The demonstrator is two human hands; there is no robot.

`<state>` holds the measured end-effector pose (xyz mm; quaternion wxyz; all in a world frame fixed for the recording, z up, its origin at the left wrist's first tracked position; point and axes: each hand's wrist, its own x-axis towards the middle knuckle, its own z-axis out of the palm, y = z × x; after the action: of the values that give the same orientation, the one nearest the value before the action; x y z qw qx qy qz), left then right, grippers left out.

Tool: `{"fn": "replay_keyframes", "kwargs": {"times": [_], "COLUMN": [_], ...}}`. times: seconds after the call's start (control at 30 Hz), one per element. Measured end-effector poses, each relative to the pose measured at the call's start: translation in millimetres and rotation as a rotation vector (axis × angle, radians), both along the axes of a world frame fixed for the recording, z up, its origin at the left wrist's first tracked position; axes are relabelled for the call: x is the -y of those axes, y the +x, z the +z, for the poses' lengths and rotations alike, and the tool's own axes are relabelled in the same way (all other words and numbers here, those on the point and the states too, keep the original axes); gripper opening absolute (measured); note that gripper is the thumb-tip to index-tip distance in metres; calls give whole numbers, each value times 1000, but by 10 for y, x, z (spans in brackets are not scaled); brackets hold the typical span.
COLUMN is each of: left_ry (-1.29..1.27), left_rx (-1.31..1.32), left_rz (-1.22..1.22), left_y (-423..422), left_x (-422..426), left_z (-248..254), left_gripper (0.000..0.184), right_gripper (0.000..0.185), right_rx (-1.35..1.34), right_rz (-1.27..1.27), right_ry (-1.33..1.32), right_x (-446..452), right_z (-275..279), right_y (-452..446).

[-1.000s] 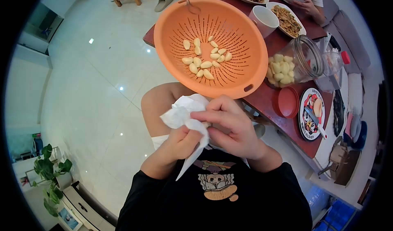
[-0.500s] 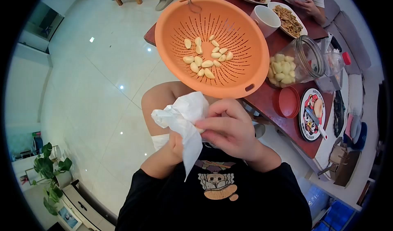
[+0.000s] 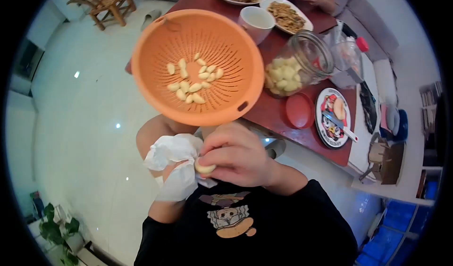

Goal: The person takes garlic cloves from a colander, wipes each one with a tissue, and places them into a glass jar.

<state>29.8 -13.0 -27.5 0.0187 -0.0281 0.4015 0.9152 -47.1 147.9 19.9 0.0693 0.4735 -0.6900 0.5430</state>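
Now we pinch a pale clove in our right fingers, its side exposed against the tissue draping our left hand, whose grip we cannot tell.

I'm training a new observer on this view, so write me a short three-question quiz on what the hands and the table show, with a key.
1. Multiple choice: what do the fingers of the right hand pinch?
A) The handle of a spoon
B) A pale peeled clove
C) The rim of the white cup

2. True or false: the knife lies across the round plate with the cartoon print.

3. Fill in the missing word: the left hand holds a crumpled white ______.

Key: 1. B; 2. True; 3. tissue
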Motion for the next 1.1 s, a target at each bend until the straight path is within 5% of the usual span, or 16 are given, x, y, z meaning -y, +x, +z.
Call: {"fn": "replay_keyframes", "kwargs": {"times": [0.07, 0.17, 0.2, 0.27, 0.43, 0.53, 0.7, 1.0, 1.1], "left_ry": [156, -230, -478, -250, 324, 425, -157, 211, 306], "left_rx": [113, 49, -24, 36, 58, 83, 120, -12, -17], "left_rz": [-29, -80, -97, -85, -204, -233, -15, -13, -51], "left_y": [12, -29, -74, -134, -106, -96, -54, -34, -39], "left_x": [21, 40, 44, -65, 28, 100, 106, 259, 291], "left_z": [-43, -75, -60, 140, -57, -218, -19, -278, -323], "left_gripper": [22, 15, 13, 13, 27, 35, 33, 30, 34], "right_gripper": [27, 25, 22, 20, 12, 13, 10, 10, 11], "right_rx": [-185, -193, -176, -264, -359, -392, -351, -235, -242], "right_rz": [-230, -819, -1041, -1225, -1065, -788, -343, -267, -256], "right_ry": [-9, -317, -286, -12, 59, 73, 557, 1453, 1414], "right_x": [-261, -565, -676, -940, -901, -587, -29, 466, 430], "right_z": [164, 318, 389, 431, 493, 536, 556, 161, 52], "right_y": [-123, -399, -486, -654, -688, -686, -861, -1492, -1550]}}
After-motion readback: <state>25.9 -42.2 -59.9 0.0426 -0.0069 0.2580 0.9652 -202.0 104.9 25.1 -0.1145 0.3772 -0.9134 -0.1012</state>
